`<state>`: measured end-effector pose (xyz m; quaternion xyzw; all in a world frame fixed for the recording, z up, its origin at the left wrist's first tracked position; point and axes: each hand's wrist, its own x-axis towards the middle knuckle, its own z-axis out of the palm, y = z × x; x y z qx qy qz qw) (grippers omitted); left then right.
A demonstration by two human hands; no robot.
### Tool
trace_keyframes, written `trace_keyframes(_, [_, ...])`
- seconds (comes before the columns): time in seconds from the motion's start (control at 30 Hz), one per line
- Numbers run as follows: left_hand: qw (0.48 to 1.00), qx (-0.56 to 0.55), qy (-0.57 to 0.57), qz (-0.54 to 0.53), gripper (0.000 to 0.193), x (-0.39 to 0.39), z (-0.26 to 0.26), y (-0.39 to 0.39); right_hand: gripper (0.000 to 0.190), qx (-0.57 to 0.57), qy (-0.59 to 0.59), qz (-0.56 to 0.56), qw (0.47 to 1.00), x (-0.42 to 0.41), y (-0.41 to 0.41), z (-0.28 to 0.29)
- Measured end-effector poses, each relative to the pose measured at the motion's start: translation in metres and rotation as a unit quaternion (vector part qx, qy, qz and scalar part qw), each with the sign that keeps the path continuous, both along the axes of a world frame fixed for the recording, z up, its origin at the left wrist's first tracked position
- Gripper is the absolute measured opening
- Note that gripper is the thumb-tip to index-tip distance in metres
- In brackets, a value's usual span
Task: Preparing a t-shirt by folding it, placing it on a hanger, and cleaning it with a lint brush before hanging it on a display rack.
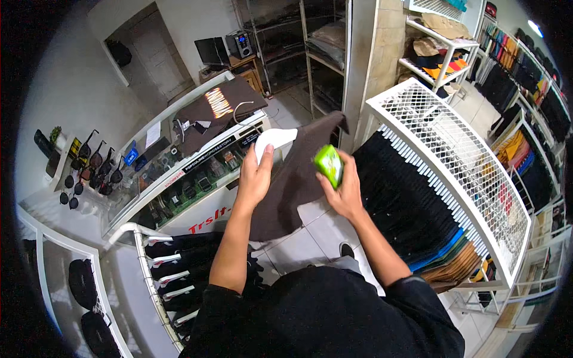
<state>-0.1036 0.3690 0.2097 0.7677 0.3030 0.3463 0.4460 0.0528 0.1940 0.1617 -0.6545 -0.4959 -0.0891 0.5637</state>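
My left hand [256, 176] grips a white clothes hanger [280, 136] whose metal hook points up and to the left. From the hanger's right part hangs a dark brown garment [293, 188], between my two arms. My right hand [344, 190] holds a green packet or bottle [330, 165] with a printed label, just right of the garment. Another dark brown garment with bright lettering [241, 96] lies on the glass display counter [179, 172] beyond my left hand.
At the lower left, a white rail [150, 277] carries dark clothes on white hangers. To the right stands a white mesh-topped rack [452, 129] full of hanging garments. Sunglasses [96, 161] sit on a stand at the far left. Metal shelving [304, 49] rises behind.
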Motion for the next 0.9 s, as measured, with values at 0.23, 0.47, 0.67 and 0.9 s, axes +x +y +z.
trace_keyframes(0.23, [1.000, 0.023, -0.012, 0.010, 0.043, -0.038, 0.034, -0.024, 0.064, -0.007, 0.067, -0.230, 0.971, 0.074, 0.033, -0.029])
trace_keyframes(0.47, [0.998, 0.025, 0.006, 0.056, 0.042, -0.077, 0.016, -0.024, 0.068, 0.034, -0.018, -0.073, 0.997, -0.014, 0.021, 0.016])
trace_keyframes(0.67, [0.997, 0.022, 0.000, 0.071, 0.042, -0.104, 0.012, -0.027, 0.069, -0.050, 0.022, -0.103, 0.993, 0.001, 0.047, -0.011])
trace_keyframes(0.9, [0.990, -0.033, -0.011, 0.139, 0.039, -0.139, -0.003, -0.041, 0.066, 0.030, -0.008, -0.082, 0.996, -0.020, 0.041, 0.001])
